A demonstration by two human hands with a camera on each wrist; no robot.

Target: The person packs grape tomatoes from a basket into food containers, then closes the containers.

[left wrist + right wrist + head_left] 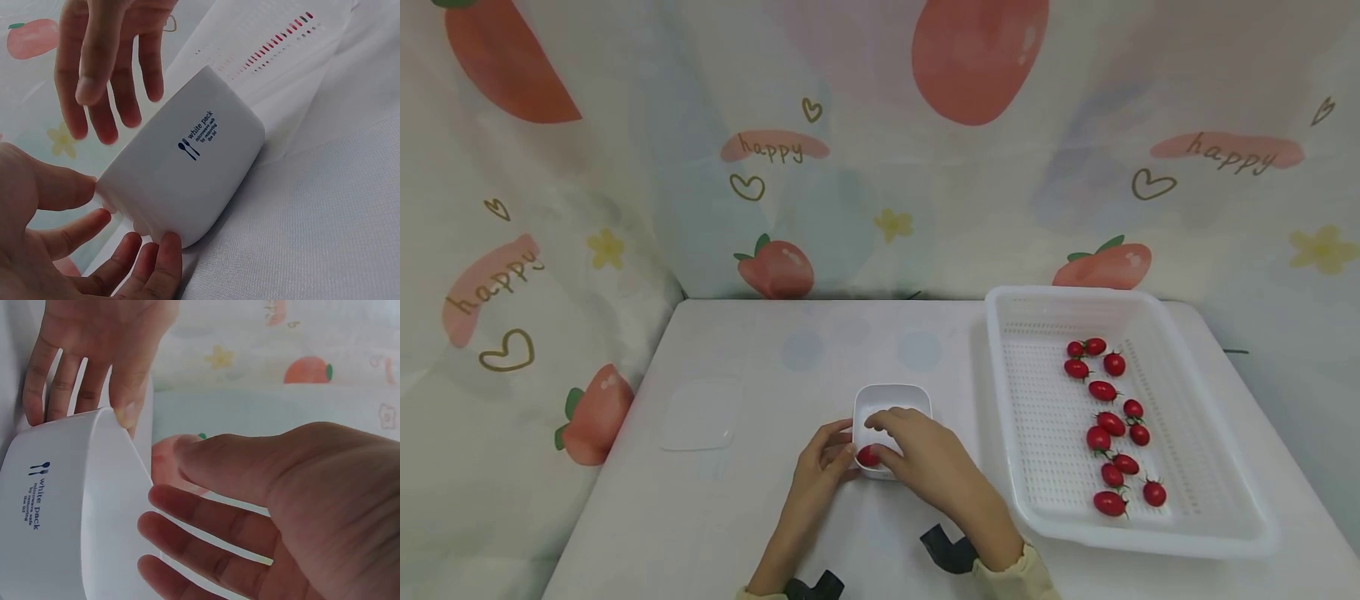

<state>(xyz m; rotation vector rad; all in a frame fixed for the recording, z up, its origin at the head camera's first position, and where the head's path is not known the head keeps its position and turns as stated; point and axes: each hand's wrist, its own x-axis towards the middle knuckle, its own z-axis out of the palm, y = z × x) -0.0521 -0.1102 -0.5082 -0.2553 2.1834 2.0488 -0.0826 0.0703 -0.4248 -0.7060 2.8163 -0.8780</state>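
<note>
A small white plastic container (872, 403), marked "white pack" on its side, stands on the table. My left hand (820, 462) steadies it by its left side, thumb at the rim and fingertips against the outer wall. Inside, near the left front corner, lies one red cherry tomato (868, 455). My right hand (925, 454) hovers over the container's opening, thumb and fingers spread apart with nothing between them. In the right wrist view, the fingers of the right hand (250, 512) are relaxed beside the container's rim.
At the right stands a large white perforated basket (1033, 433) with several cherry tomatoes (1102, 391) scattered in it. A clear flat lid (698, 421) lies on the table's left part. Behind the table (760, 333) hangs a printed cloth (865, 192).
</note>
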